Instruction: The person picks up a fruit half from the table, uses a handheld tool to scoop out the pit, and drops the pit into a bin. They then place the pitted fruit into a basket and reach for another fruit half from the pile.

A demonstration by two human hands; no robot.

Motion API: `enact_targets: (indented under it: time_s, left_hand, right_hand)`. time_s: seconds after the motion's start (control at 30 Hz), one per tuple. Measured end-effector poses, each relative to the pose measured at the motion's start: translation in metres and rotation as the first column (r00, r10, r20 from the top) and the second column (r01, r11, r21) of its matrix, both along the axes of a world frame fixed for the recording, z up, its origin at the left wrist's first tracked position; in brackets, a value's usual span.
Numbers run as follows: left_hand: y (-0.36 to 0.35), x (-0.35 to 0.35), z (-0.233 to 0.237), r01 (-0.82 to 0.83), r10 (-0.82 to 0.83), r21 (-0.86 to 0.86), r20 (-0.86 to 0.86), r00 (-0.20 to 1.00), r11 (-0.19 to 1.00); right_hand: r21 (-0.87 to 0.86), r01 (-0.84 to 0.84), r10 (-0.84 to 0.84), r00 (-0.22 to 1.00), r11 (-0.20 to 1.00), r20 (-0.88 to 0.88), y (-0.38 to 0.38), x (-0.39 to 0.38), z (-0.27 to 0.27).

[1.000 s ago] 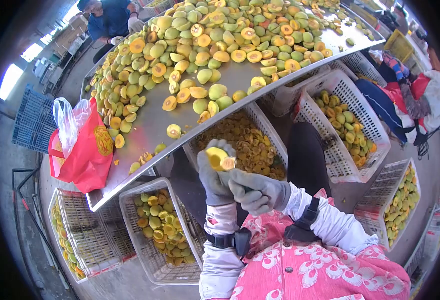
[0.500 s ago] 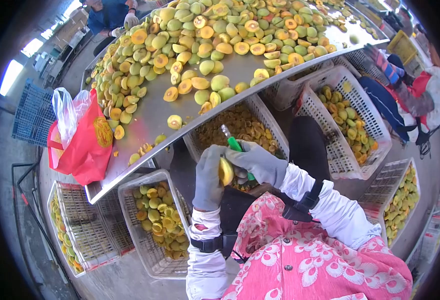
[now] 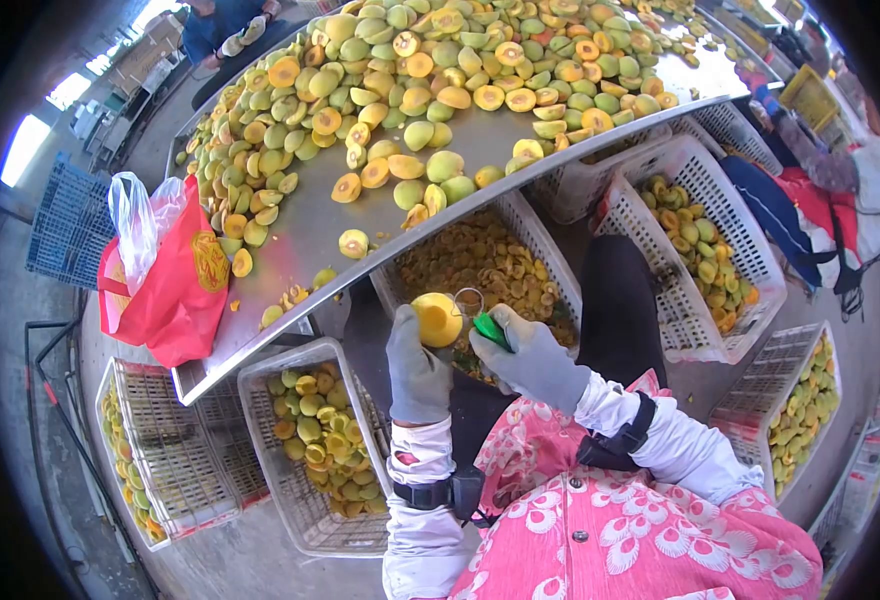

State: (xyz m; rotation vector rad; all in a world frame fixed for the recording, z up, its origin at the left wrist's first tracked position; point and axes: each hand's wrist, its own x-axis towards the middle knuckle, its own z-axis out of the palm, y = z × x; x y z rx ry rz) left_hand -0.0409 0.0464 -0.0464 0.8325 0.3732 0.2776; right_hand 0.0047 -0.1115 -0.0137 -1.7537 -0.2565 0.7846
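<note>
Nothing legible here, tbh. Closest thing to a label is the gold emblem (image 3: 211,262) on the side of the red bag (image 3: 156,318) over at the table's corner. Looks kinda round and ornate, maybe a printed character, but it's way too small and blurry for me to say what it reads. Can't make out any brand or number either.

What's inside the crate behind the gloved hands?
Yellow fruit pieces lie in the crate. The table covers its far end; the left hand, right hand and held fruit hide some of the near part. Whatever lies under the top pieces can't be seen.
</note>
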Motion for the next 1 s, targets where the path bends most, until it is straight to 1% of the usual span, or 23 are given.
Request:
enact_targets:
  time_s: [0.03, 0.07, 0.1, 0.13, 0.17, 0.2, 0.23, 0.27, 0.3, 0.33, 0.4, 0.43, 0.47, 0.5, 0.57, 0.63, 0.7, 0.73, 0.8, 0.83, 0.87, 0.93, 1.0]
  left_hand:
    - [0.001, -0.001, -0.004, -0.008, -0.008, 0.268, 0.060, 0.998, 0.963]
    - [0.001, -0.001, -0.009, -0.031, -0.033, 0.515, 0.115, 0.993, 0.857]
    - [-0.001, -0.001, -0.003, -0.031, -0.033, 0.514, 0.114, 0.993, 0.857]
    - [-0.006, -0.002, 0.007, -0.106, -0.001, 0.729, 0.145, 0.989, 0.676]
    - [-0.010, -0.001, 0.014, -0.174, 0.020, 0.882, 0.184, 0.983, 0.437]
    - [-0.014, 0.000, 0.015, -0.173, 0.022, 0.882, 0.182, 0.983, 0.438]
    - [-0.019, 0.003, 0.015, -0.147, 0.131, 0.624, 0.072, 0.989, 0.768]
    - [-0.024, 0.005, 0.015, -0.158, 0.181, 0.248, -0.073, 0.981, 0.956]
    - [-0.029, 0.006, 0.012, -0.156, 0.180, 0.248, -0.074, 0.981, 0.956]
    - [-0.033, 0.007, 0.009, -0.218, 0.273, 0.377, -0.098, 0.957, 0.900]
    - [-0.040, 0.007, 0.005, -0.272, 0.467, 0.696, -0.103, 0.878, 0.664]
    - [-0.041, 0.003, 0.014, -0.272, 0.467, 0.697, -0.101, 0.878, 0.663]
    - [-0.040, -0.005, 0.029, -0.296, 0.524, 0.863, 0.044, 0.851, 0.409]
    - [-0.036, -0.015, 0.037, -0.301, 0.530, 0.947, 0.199, 0.825, 0.114]
    - [0.000, -0.046, 0.038, -0.281, 0.620, 0.956, 0.269, 0.737, -0.082]
    - [0.059, -0.096, 0.023, 0.125, 0.797, 0.956, 0.143, 0.586, -0.264]
    - [0.092, -0.112, 0.025, 0.158, 0.911, 0.969, 0.112, 0.396, -0.188]
    - [0.098, -0.100, 0.032, 0.109, 0.830, 0.905, 0.322, 0.456, -0.412]
    - [0.086, -0.051, 0.050, -0.072, 0.717, 0.957, 0.258, 0.647, -0.279]
    - [0.089, -0.025, 0.046, -0.114, 0.611, 0.988, 0.155, 0.776, -0.106]
    - [0.087, 0.014, 0.045, -0.180, 0.575, 0.977, 0.082, 0.814, 0.116]
    - [0.120, 0.074, 0.009, -0.097, 0.407, 0.925, 0.253, 0.878, -0.367]
    - [0.146, 0.117, -0.013, 0.299, 0.426, 0.943, -0.213, 0.879, -0.146]
  right_hand:
    - [-0.061, 0.019, -0.010, 0.990, 0.998, 0.141, 0.001, 0.001, -0.003]
    - [-0.061, 0.019, -0.010, 0.990, 0.998, 0.141, 0.002, 0.001, -0.012]
    - [-0.074, 0.031, -0.002, 0.931, 0.997, 0.365, 0.002, 0.001, -0.025]
    - [-0.084, 0.045, 0.011, 0.822, 0.995, 0.569, 0.003, 0.001, -0.029]
    - [-0.085, 0.044, 0.012, 0.823, 0.995, 0.568, 0.002, 0.001, -0.032]
    - [-0.117, 0.055, 0.024, 0.814, 0.992, 0.580, 0.002, 0.001, -0.030]
    - [-0.148, 0.066, 0.035, 0.805, 0.987, 0.592, 0.002, 0.001, -0.030]
    - [-0.149, 0.066, 0.035, 0.806, 0.987, 0.590, 0.002, 0.000, -0.033]
    - [-0.226, 0.060, 0.090, 0.795, 0.972, 0.600, 0.004, 0.000, -0.038]
    - [-0.301, 0.056, 0.145, 0.783, 0.952, 0.606, 0.005, 0.001, -0.042]
    - [-0.402, 0.037, 0.199, 0.825, 0.915, 0.528, 0.011, 0.007, -0.048]
    - [-0.496, 0.008, 0.245, 0.863, 0.869, 0.442, 0.014, 0.012, -0.052]
    - [-0.549, 0.009, 0.178, 0.941, 0.836, 0.287, 0.011, 0.026, -0.074]
    - [-0.520, 0.084, 0.114, 0.934, 0.850, 0.338, -0.002, 0.036, -0.104]
    - [-0.575, 0.116, 0.135, 0.917, 0.810, 0.375, -0.018, 0.044, -0.112]
    - [-0.504, 0.087, 0.123, 0.921, 0.859, 0.369, -0.023, 0.043, -0.114]
    - [-0.436, 0.081, 0.097, 0.924, 0.896, 0.371, -0.020, 0.042, -0.108]
    - [-0.414, 0.081, 0.073, 0.937, 0.907, 0.343, -0.020, 0.041, -0.103]
    - [-0.400, 0.073, 0.063, 0.946, 0.914, 0.318, -0.023, 0.036, -0.104]
    - [-0.355, 0.027, 0.099, 0.938, 0.935, 0.331, -0.029, 0.034, -0.109]
    - [-0.309, -0.016, 0.128, 0.929, 0.951, 0.348, -0.034, 0.033, -0.111]
    - [-0.338, 0.025, 0.081, 0.951, 0.941, 0.297, -0.040, 0.033, -0.105]
    - [-0.428, 0.089, -0.009, 0.983, 0.900, 0.184, -0.043, 0.034, -0.081]
